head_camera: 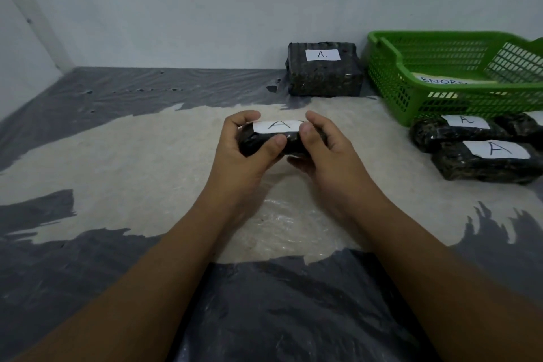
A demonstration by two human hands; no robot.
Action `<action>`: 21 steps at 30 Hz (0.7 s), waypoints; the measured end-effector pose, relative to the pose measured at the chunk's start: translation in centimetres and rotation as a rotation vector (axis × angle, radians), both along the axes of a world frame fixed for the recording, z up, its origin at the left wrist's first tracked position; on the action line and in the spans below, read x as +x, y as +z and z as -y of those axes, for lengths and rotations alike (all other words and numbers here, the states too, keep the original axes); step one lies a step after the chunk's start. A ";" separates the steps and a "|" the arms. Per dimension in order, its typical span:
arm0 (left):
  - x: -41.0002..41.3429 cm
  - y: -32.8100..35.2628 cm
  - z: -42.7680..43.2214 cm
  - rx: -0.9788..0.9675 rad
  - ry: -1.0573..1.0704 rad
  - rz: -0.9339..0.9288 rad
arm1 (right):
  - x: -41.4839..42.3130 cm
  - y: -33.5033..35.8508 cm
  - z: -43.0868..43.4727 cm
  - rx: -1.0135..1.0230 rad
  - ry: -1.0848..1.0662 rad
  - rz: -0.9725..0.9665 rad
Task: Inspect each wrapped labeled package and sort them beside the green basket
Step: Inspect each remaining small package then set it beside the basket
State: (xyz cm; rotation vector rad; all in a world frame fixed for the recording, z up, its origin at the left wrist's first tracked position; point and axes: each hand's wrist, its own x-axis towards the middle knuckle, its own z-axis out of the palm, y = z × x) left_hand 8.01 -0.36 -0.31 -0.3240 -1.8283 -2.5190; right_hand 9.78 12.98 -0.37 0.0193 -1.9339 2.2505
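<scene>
Clearly the inspection step: the left hand [249,144] and right hand [320,147] curl round the ends of a dark wrapped package [271,141], held above the floor, label "A" up. Next, I judge, it joins the two "A" packages [482,150] before the green basket [411,103].

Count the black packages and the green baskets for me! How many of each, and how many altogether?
Green baskets: 1, the green basket.
Black packages: 4: the held package in the left hand and right hand, the package by the wall, and the far front package and near front package in front of the green basket.
Total: 5
</scene>
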 end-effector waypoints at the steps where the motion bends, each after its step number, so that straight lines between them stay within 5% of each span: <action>1: 0.0 0.0 0.0 -0.020 0.005 0.001 | 0.0 -0.1 0.0 -0.012 0.008 -0.001; 5: -0.3 0.1 0.0 -0.111 0.038 0.015 | -0.1 -0.2 -0.3 0.053 0.024 -0.060; 9: -0.2 0.1 0.3 -0.292 0.081 -0.060 | -0.1 -0.2 -0.4 -0.090 0.026 0.005; 21: 0.3 -0.1 -0.1 -0.435 0.153 -0.178 | 0.1 0.6 -0.6 -0.063 0.013 -0.042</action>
